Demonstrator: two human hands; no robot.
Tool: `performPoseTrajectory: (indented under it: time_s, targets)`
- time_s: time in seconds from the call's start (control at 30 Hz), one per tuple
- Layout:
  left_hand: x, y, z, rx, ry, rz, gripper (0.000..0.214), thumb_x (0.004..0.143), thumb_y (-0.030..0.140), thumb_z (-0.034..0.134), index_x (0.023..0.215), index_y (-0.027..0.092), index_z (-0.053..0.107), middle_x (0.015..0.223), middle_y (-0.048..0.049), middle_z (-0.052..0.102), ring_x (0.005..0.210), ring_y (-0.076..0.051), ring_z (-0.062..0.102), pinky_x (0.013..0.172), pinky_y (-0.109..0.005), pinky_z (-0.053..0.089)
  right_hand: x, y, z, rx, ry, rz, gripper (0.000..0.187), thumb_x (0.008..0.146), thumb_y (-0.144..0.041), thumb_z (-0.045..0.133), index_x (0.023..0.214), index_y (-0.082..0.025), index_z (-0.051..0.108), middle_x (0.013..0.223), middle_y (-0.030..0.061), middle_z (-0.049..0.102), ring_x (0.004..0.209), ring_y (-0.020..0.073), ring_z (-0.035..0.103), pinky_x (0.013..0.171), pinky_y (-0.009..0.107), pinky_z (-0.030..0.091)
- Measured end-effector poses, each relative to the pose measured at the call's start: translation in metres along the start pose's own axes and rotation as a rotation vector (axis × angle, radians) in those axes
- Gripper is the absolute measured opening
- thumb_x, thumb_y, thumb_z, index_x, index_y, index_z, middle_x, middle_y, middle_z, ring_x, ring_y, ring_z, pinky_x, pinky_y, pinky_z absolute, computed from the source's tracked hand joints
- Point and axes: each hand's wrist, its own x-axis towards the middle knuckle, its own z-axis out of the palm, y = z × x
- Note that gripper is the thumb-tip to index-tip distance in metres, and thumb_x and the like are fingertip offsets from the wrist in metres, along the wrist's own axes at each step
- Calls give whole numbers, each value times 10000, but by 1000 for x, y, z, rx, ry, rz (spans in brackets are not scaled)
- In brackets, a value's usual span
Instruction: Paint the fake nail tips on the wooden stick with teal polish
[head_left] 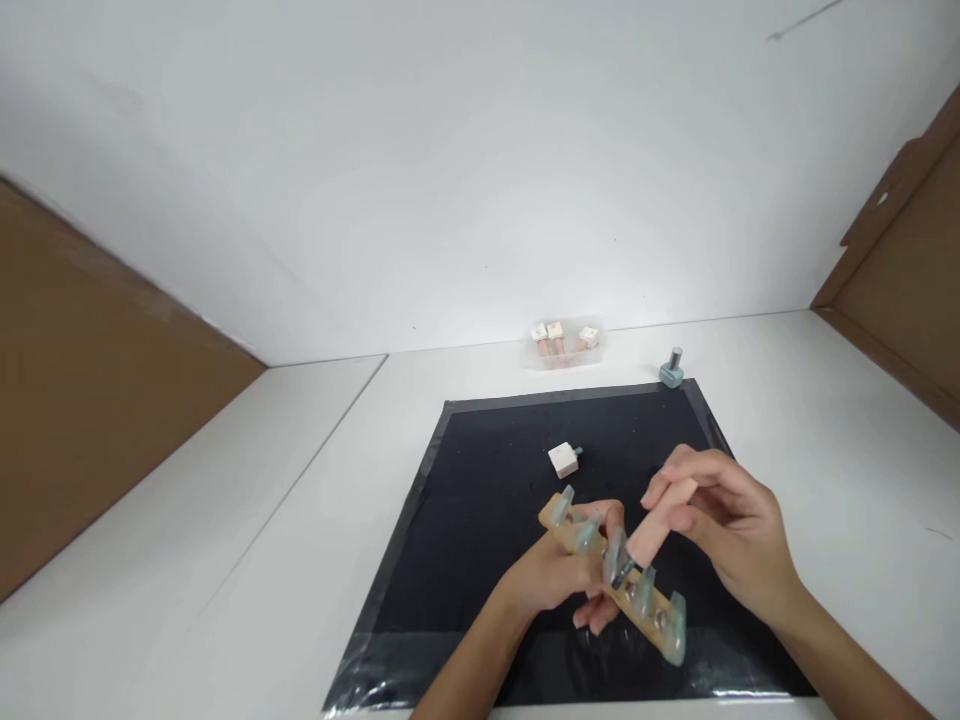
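My left hand (559, 575) is closed around a wooden strip (634, 612) that carries several false nail tips (643, 592), pale with a greenish tint. My right hand (731, 530) pinches a nail polish brush by its pink cap handle (661, 520). The dark bristle end points down and left and meets a nail tip near the strip's middle. Behind the strip, a white square nail polish bottle (562, 460) with a green neck lies on the black mat (480, 490).
A clear plastic tray (566, 358) by the back wall holds three white bottles with pink caps. At the mat's far right corner stands a teal bottle (671, 372) with a silver cap. Brown cardboard panels (97, 370) flank the white table.
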Motion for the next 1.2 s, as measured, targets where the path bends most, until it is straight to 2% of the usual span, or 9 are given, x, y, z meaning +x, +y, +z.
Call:
performPoseTrajectory:
  time_s: [0.1,0.2,0.37,0.43,0.53,0.7,0.87,1.03,1.2]
  targets:
    - [0,0,0,-6,3,-17,240,680,177,679,690,162,439,464,70,507,319,-56,475,267,-98,326,1,1,-1,-86,102,66,81,814,-314,671,859,-249,654,729,-1,711,651,143,655,592,241,528]
    - [0,0,0,-39,6,-15,241,675,153,679,704,163,441,493,76,500,335,-59,497,263,-96,329,0,3,-3,-47,197,100,85,807,-298,683,871,-254,648,754,-5,711,692,138,664,632,231,534]
    - [0,0,1,-34,-9,8,264,687,171,687,695,168,424,428,84,475,302,-51,456,256,-89,316,-1,0,-2,51,-17,9,103,824,-339,658,887,-258,655,719,5,690,652,150,642,562,244,525]
    - [-1,1,1,-32,6,-8,288,669,197,712,694,166,427,451,79,489,301,-49,457,255,-95,324,0,-1,-2,-12,10,24,82,825,-316,659,873,-250,658,729,10,692,647,147,638,569,245,522]
    - [-1,0,1,-51,9,-28,309,647,197,732,703,166,430,500,76,499,324,-56,489,258,-99,336,0,1,-3,-33,130,63,61,817,-277,673,868,-252,651,752,2,696,671,137,640,608,233,524]
    - [-2,-1,1,-58,-14,-6,272,675,153,701,713,164,431,474,69,512,314,-50,472,269,-93,341,-1,3,-3,49,-26,7,76,830,-323,656,884,-270,657,732,-9,684,672,134,620,611,229,511]
    - [-3,0,0,-102,-8,-46,260,668,156,712,721,157,458,523,57,533,337,-60,504,266,-102,353,-1,6,-3,-17,158,89,58,821,-279,675,875,-283,655,761,-30,693,687,100,621,637,176,496]
    - [-3,1,0,-55,-33,-49,266,682,192,716,722,157,455,493,55,532,343,-68,511,281,-109,370,-1,5,-4,46,1,18,79,832,-309,657,908,-287,658,746,-22,676,692,116,613,631,200,504]
    - [-3,2,1,27,0,-84,281,690,216,715,719,157,442,494,66,528,328,-54,494,278,-104,358,0,1,-8,-51,94,23,59,839,-275,652,899,-280,653,760,-14,669,687,121,608,634,222,499]
